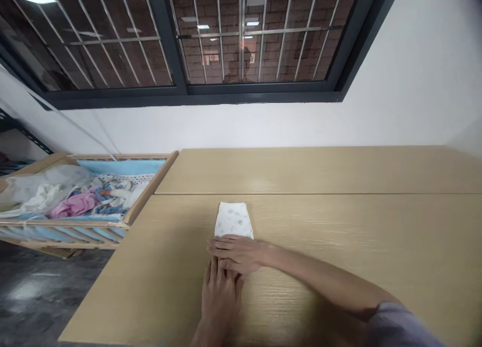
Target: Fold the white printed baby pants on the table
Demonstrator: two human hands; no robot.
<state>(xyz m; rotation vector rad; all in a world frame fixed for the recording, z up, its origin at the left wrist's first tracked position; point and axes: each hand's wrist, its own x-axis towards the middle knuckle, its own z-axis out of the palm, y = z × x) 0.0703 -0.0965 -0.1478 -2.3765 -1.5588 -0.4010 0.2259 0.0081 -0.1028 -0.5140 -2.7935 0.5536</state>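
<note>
A small white cloth (234,219) with a fine printed pattern lies flat on the pale wooden table (320,256), and its near part is hidden under my hands. My right hand (239,254) rests palm down across the cloth, fingers stretched out to the left. Just below it, my left hand (221,292) lies flat with its fingers pointing away from me. The fingertips of the left hand reach the right hand's edge. Whether the cloth is folded I cannot tell.
Left of the table stands a wooden crib (150,191) with blue lining, holding a heap of clothes and cloths, among them a pink cloth (77,204). A white wall (263,126) with a dark-framed barred window (259,93) rises behind the table. A seam runs across the tabletop.
</note>
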